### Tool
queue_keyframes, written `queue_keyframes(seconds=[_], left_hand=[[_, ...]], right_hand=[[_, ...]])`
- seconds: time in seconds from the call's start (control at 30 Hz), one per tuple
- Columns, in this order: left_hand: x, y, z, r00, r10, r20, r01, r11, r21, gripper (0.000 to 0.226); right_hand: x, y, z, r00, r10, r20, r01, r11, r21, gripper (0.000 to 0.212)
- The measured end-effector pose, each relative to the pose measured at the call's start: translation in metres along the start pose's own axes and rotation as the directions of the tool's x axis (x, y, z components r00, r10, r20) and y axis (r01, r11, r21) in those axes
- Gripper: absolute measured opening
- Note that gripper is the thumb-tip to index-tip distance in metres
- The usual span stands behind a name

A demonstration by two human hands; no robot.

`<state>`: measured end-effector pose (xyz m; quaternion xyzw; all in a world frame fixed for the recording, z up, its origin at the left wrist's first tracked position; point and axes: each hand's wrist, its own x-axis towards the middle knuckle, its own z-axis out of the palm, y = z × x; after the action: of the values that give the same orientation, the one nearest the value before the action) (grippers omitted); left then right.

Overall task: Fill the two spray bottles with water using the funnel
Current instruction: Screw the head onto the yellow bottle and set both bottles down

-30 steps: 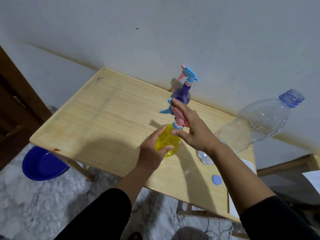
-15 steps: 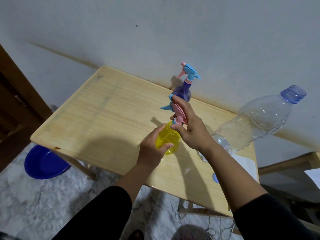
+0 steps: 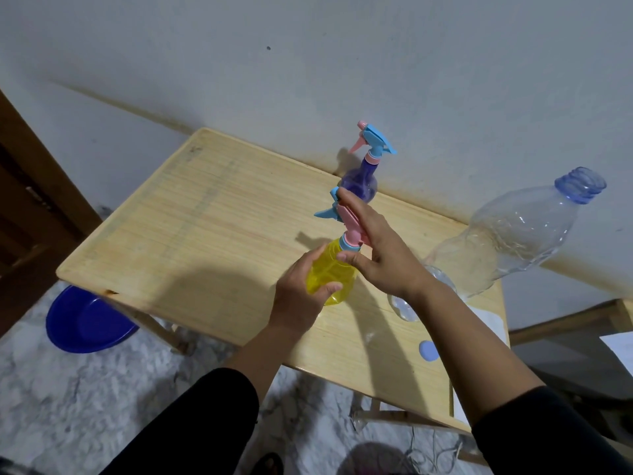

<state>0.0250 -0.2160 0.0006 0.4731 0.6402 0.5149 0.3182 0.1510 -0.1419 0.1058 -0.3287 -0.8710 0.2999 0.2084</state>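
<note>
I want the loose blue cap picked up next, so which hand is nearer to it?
Right. The right hand grips the yellow spray bottle's trigger head, its forearm passing just beside the blue cap. The left hand holds the bottle's body, farther off.

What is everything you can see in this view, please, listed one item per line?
Table: one, pale wood, against the wall.
Yellow sprayer: one, yellow body with pink and blue head, on the table, gripped by both hands.
Purple sprayer: one, purple with blue and pink head, upright at the table's back edge.
Big bottle: one, clear with blue neck, uncapped, at the table's right side.
Cap: one, light blue, on the table near the front edge.
Bowl: one, dark blue, on the floor under the table's left corner.
Paper: one white sheet, at the table's right edge.
Funnel: none visible.
Left hand: around the yellow body.
Right hand: on the spray head.
</note>
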Motion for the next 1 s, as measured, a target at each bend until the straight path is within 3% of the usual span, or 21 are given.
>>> queue_keyframes(seconds=[0.1,0.2,0.3,0.4,0.5,0.6,0.67,0.83,1.0], left_hand=[[0.001,0.001,0.000,1.000,-0.004,0.003,0.004,1.000,-0.002,0.068],[0.001,0.000,0.000,1.000,0.001,0.001,-0.001,1.000,-0.001,0.069],[0.000,0.000,0.000,1.000,0.008,-0.006,-0.008,1.000,0.007,0.068],[0.001,0.000,0.000,1.000,0.011,-0.009,-0.010,1.000,0.014,0.068],[0.001,-0.002,0.000,1.000,0.019,-0.006,-0.019,0.999,0.027,0.069],[0.000,-0.002,0.000,1.000,0.022,-0.004,-0.022,0.999,0.033,0.068],[0.001,-0.001,0.000,1.000,0.027,-0.010,-0.027,0.999,0.033,0.068],[0.001,0.000,0.000,1.000,0.029,-0.006,-0.029,0.999,0.026,0.070],[0.001,0.001,-0.001,0.999,0.032,-0.001,-0.032,0.999,0.023,0.069]], right_hand=[[0.000,-0.003,0.006,1.000,0.021,-0.022,-0.018,0.996,0.093,0.078],[0.001,-0.001,0.010,0.992,-0.001,-0.128,0.002,1.000,0.013,0.078],[-0.001,0.003,0.001,0.998,-0.008,-0.055,0.005,0.998,-0.056,0.078],[0.000,0.004,0.000,1.000,0.025,0.015,-0.025,1.000,0.012,0.076],[0.002,0.003,0.005,0.997,0.035,-0.062,-0.031,0.998,0.063,0.080],[0.001,0.008,0.001,0.996,0.056,-0.067,-0.057,0.998,-0.009,0.090],[0.001,0.007,0.000,0.999,0.007,-0.037,-0.009,0.998,-0.056,0.087],[0.000,0.007,0.006,0.998,0.027,-0.051,-0.024,0.998,0.056,0.083],[0.003,0.004,0.006,0.997,0.010,-0.078,-0.010,1.000,0.004,0.084]])
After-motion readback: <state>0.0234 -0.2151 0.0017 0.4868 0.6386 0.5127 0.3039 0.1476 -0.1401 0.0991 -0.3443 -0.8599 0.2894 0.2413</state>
